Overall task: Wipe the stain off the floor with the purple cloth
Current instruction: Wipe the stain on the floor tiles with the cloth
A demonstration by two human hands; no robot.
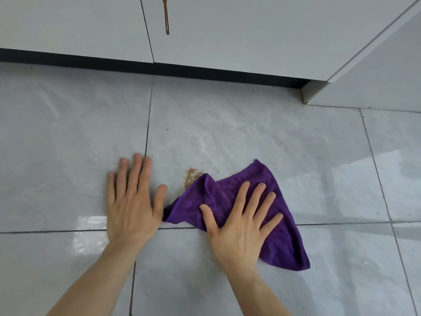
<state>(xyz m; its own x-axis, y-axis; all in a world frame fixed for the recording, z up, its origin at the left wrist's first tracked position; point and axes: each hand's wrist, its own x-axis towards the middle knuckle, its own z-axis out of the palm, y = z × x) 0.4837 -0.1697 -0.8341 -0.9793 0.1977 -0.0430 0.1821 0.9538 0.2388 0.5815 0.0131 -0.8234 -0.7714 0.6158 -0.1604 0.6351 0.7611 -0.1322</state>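
Observation:
A crumpled purple cloth (280,201) lies on the grey tiled floor (250,133). My right hand (241,220) presses flat on top of it with fingers spread. A small orange-brown stain (191,176) shows on the tile just beyond the cloth's upper left edge, partly touching it. My left hand (132,201) rests flat on the bare floor to the left of the cloth, fingers apart, its thumb close to the cloth's left corner.
White cabinet doors (227,37) with a dark kickboard (159,67) run along the back. A brown drip (166,17) runs down one door. Another white cabinet side (376,76) juts out at the right. Small dark specks dot the tiles.

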